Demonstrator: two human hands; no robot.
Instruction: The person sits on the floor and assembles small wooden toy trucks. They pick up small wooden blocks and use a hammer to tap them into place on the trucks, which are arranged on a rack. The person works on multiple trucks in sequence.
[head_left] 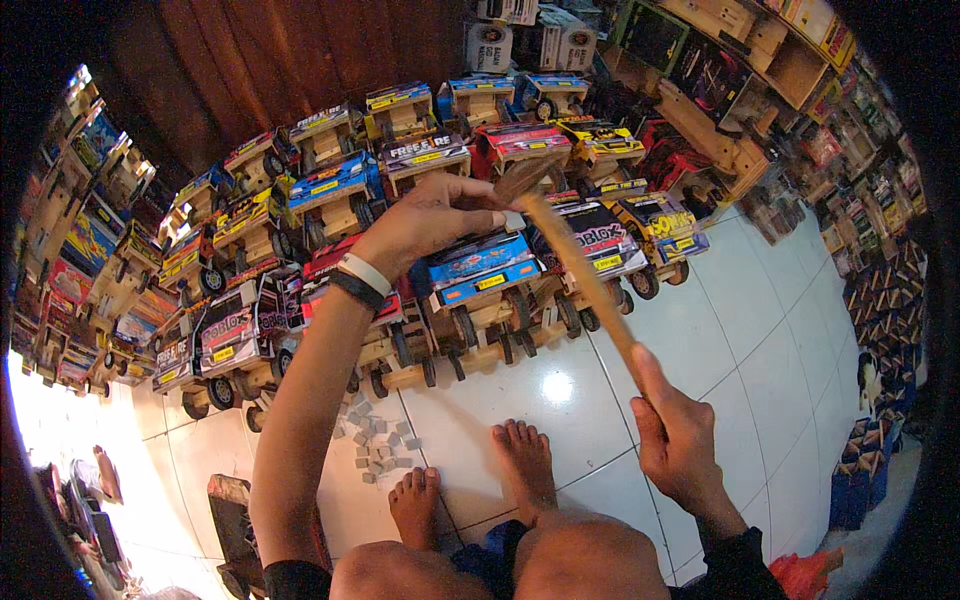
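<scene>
Toy trucks (95, 245) stood stacked at far left, many with wheels and printed panels in place. Nearer the middle, a white truck (228, 335) carried what looked like a grey piece on its top edge. Loose blocks (385, 462) lay scattered on the tiles (690, 335) beside the person's left foot (414, 500), apparently unused. The left hand (430, 215) reached over the front row, thumb and fingers pinched on a grey block (514, 222) at the top of a blue truck (482, 275); whether block and truck touched could not be told. A hammer (583, 265) slanted across, its blurred head just above the block. A yellow truck (658, 225), wheeled and panelled, showed no such block that could be made out. The right hand (682, 435) closed in a fist around the handle's lower end. Work appeared partway: truck bodies assembled, a scatter of blocks left over.
</scene>
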